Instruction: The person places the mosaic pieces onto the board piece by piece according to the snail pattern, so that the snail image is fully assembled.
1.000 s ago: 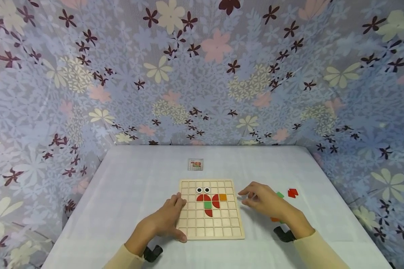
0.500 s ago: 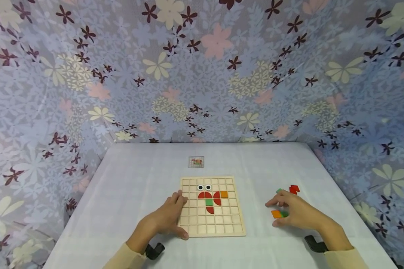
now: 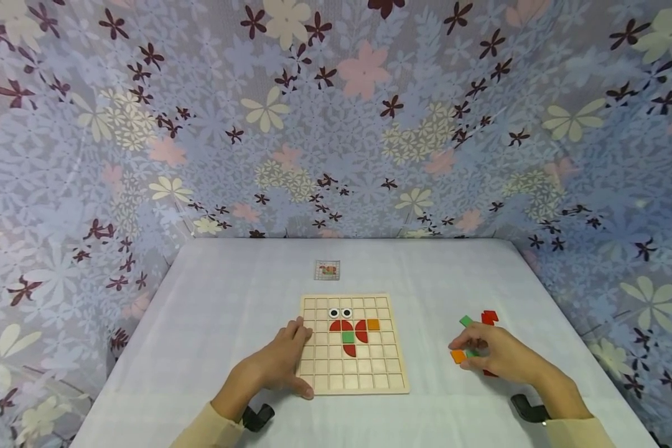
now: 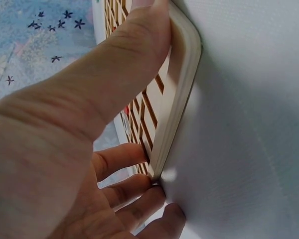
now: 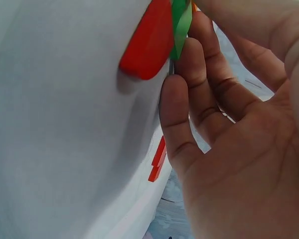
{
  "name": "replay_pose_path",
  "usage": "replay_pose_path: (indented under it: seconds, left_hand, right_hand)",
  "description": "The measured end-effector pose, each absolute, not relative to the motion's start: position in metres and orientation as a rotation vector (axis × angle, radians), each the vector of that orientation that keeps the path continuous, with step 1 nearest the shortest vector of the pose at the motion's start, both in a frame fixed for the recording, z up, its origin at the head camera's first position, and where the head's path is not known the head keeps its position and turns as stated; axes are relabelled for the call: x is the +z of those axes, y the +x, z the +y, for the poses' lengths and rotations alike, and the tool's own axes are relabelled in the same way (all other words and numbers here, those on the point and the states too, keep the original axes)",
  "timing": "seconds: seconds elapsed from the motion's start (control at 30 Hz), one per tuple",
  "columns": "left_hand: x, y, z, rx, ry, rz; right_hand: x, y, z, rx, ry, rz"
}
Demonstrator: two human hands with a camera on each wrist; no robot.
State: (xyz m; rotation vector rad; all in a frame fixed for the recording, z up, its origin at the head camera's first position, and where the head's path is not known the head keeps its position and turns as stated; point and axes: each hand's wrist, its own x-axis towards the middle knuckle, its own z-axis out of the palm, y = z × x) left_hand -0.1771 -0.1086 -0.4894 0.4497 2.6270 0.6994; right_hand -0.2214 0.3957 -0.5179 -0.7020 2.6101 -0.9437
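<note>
In the head view, a wooden board (image 3: 364, 367) with little squares lies on the white surface (image 3: 229, 280). On the board are two eye pieces (image 3: 333, 313). Below them are two red pieces (image 3: 336, 326) side by side, with a green square (image 3: 348, 337) under one and another red piece (image 3: 350, 350) under that. Further right on the board are two more red pieces, one above the other, with an orange square (image 3: 373, 325) next to the top one.

The left hand (image 3: 274, 361) is loose and spread along the left side of the board, touching it. A small picture card (image 3: 327, 270) lies behind the board. Well to the right of the board, the right hand (image 3: 506, 351) has its thumb and finger at a loose orange piece (image 3: 457, 356). You cannot tell if it is pinching the piece or only reaching. A loose green piece (image 3: 466, 321) and some loose red pieces (image 3: 490, 317) lie behind that hand, also right of the board.

In the left wrist view, the thumb rests on the board's corner, and fingertips touch its edge.

In the right wrist view, the fingers are bent beside a round-edged red piece (image 5: 149, 42) and a second green piece (image 5: 180, 30), right of the board.
</note>
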Motion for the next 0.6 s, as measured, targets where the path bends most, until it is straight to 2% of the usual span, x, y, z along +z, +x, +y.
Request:
replay_pose_path:
  seconds: [0.6]
  left_hand:
    - [-0.492,-0.179,-0.108,0.679,0.458,2.638]
  right_hand:
    - [-0.517,-0.226,0.369,-0.879,-0.727,2.634]
